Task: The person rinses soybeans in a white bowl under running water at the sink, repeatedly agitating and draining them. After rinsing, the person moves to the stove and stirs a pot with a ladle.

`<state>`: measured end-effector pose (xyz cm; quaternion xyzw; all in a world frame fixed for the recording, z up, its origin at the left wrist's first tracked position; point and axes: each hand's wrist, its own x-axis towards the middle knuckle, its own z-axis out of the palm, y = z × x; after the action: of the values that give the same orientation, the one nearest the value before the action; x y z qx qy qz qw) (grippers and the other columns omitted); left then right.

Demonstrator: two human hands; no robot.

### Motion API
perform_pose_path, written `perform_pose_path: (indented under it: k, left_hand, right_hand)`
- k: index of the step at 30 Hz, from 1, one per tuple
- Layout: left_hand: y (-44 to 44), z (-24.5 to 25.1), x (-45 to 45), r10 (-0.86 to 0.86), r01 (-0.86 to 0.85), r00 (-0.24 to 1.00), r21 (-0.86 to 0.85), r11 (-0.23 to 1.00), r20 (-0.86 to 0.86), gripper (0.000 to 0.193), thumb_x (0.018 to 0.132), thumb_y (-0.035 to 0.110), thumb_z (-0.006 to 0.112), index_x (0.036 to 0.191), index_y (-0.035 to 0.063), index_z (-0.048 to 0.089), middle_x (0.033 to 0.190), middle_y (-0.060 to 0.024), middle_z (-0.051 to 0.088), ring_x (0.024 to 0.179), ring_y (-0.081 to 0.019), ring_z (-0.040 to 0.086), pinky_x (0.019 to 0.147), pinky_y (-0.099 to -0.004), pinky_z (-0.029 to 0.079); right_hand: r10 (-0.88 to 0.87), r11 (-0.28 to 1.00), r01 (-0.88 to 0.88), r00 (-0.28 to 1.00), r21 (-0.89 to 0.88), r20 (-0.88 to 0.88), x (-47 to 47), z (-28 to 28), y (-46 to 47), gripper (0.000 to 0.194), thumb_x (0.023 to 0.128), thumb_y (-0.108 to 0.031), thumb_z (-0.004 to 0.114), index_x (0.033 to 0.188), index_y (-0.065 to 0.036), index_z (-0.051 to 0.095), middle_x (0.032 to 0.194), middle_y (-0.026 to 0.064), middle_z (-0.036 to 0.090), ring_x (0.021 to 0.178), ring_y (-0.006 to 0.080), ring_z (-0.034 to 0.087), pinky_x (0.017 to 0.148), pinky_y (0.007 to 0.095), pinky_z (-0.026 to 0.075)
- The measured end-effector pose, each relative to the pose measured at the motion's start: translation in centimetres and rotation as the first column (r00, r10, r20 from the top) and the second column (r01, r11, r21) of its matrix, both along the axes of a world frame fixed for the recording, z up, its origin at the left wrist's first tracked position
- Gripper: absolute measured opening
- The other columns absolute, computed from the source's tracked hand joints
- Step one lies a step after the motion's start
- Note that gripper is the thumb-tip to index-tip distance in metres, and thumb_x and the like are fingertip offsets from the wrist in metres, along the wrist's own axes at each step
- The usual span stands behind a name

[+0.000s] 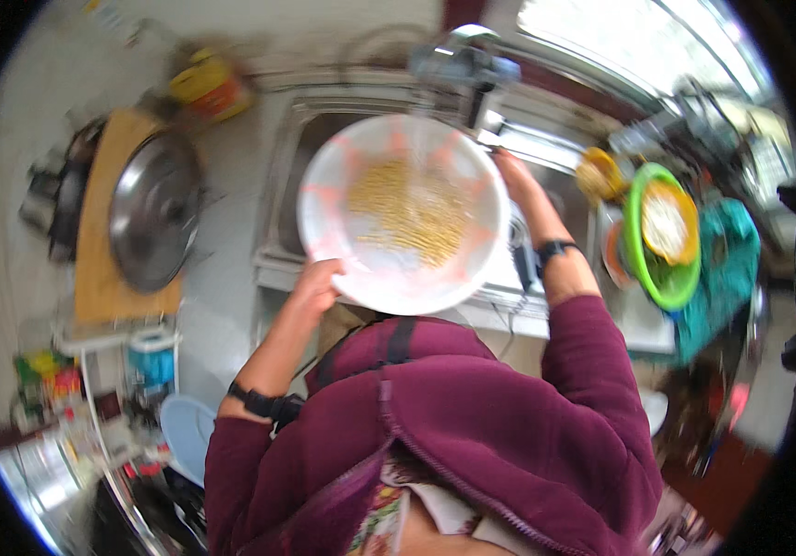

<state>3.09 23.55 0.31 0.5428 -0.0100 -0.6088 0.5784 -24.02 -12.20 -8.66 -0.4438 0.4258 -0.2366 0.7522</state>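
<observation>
A white plastic basin [405, 295] with pink markings is held over the sink, close in front of my body. Yellow grains or beans [405, 208], blurred, lie in water inside it. From the faucet [471, 69], a stream of water [422, 135] runs down into the basin. My left hand [318, 288] grips the near-left rim, thumb on top. At the far-right rim is my right hand [517, 177], its fingers partly hidden by the edge. The steel sink [283, 187] shows around the basin.
On the left, a steel lid [155, 212] leans against a wooden board [95, 278]. A yellow jug [210, 87] stands at the back left. To the right are a green basin [637, 233] holding a yellow bowl [689, 215], and a teal plastic bag [731, 264].
</observation>
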Motion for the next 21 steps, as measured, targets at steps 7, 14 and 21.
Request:
perform_pose_path:
  k: [7, 14, 21]
  left_hand:
    - [-1.6, -1.8, -2.3, 0.204, -0.202, 0.973, 0.036, 0.979, -0.11, 0.057, 0.067, -0.014, 0.047, 0.122, -0.0029, 0.043, 0.099, -0.0192, 0.052, 0.093, -0.0378, 0.056, 0.078, -0.0575, 0.047]
    - [-3.0, -2.2, -2.8, 0.177, -0.197, 0.979, 0.269, 0.943, 0.097, 0.045, 0.071, -0.005, 0.051, 0.116, 0.0, 0.051, 0.104, -0.0277, 0.056, 0.088, -0.0467, 0.06, 0.057, -0.0636, 0.05]
    - [-3.9, -4.6, -3.0, 0.084, -0.155, 0.963, 0.272, 0.95, 0.256, 0.059, 0.063, -0.008, 0.057, 0.118, 0.0111, 0.052, 0.093, -0.015, 0.06, 0.086, -0.0331, 0.063, 0.058, -0.0496, 0.053]
  right_hand:
    - [0.288, 0.957, -0.279, 0.947, -0.082, 0.141, -1.1, 6.6, 4.7, 0.038, 0.096, -0.026, 0.04, 0.125, -0.002, 0.046, 0.115, 0.009, 0.056, 0.104, 0.0213, 0.053, 0.089, 0.0355, 0.045]
    - [0.424, 0.833, -0.441, 0.897, -0.335, -0.127, -2.3, 11.0, 8.5, 0.051, 0.094, -0.037, 0.039, 0.132, -0.004, 0.039, 0.129, 0.0088, 0.046, 0.117, 0.0202, 0.045, 0.099, 0.0353, 0.036]
    - [0.422, 0.839, -0.469, 0.881, -0.275, -0.216, -0.9, 11.1, 9.7, 0.055, 0.094, -0.041, 0.037, 0.134, -0.003, 0.035, 0.133, 0.0093, 0.043, 0.121, 0.0211, 0.042, 0.102, 0.0356, 0.032]
